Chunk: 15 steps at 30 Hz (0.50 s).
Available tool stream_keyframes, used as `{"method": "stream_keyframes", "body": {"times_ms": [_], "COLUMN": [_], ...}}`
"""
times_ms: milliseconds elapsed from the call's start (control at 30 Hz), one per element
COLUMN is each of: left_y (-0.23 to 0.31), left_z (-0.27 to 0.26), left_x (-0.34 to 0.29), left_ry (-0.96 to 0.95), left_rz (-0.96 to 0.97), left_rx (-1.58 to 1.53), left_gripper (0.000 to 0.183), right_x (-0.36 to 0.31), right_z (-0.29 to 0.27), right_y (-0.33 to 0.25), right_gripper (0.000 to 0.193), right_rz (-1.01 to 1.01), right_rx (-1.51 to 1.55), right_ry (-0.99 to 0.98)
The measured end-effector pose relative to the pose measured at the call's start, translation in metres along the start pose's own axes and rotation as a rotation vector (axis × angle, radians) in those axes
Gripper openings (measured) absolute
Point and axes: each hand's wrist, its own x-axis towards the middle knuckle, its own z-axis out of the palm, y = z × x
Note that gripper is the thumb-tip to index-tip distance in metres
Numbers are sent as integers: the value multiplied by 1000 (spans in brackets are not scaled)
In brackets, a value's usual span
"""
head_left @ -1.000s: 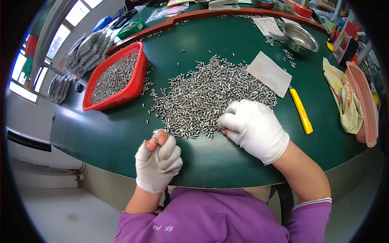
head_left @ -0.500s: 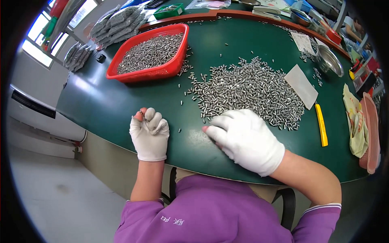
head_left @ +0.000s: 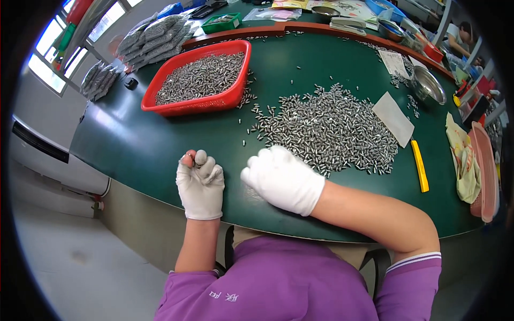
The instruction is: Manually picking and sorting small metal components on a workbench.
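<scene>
Green bench (head_left: 150,144) carries a heap of small metal pins (head_left: 326,131) right of a red tray (head_left: 201,80); the left hand (head_left: 201,182) pinches a few pins in clenched fingers, the right hand (head_left: 284,179) lies flat at the heap's near edge, best raking small batches.

Gloved left hand (head_left: 200,181) pinching small metal pieces (head_left: 196,165); right hand (head_left: 282,179) flat beside pile of metal pins (head_left: 329,128).

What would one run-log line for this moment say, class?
left hand: pinching small metal piece | right hand: palm down beside pile of metal pins | red basket: holds pins | table: green
</scene>
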Motion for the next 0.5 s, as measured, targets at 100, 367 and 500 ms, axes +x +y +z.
{"method": "stream_keyframes", "body": {"times_ms": [100,367,500], "left_y": [-2,-60,-83], "left_z": [11,51,60], "left_x": [-4,-28,-35], "left_ry": [8,-252,-294], "left_rz": [-197,-726,-777], "left_rx": [196,325,508], "left_gripper": [4,18,30], "right_x": [-37,-96,-101], "right_z": [-29,-66,-74], "right_y": [17,58,44], "right_gripper": [9,15,14], "right_rz": [221,622,680], "right_rx": [167,521,783], "right_ry": [101,305,259]}}
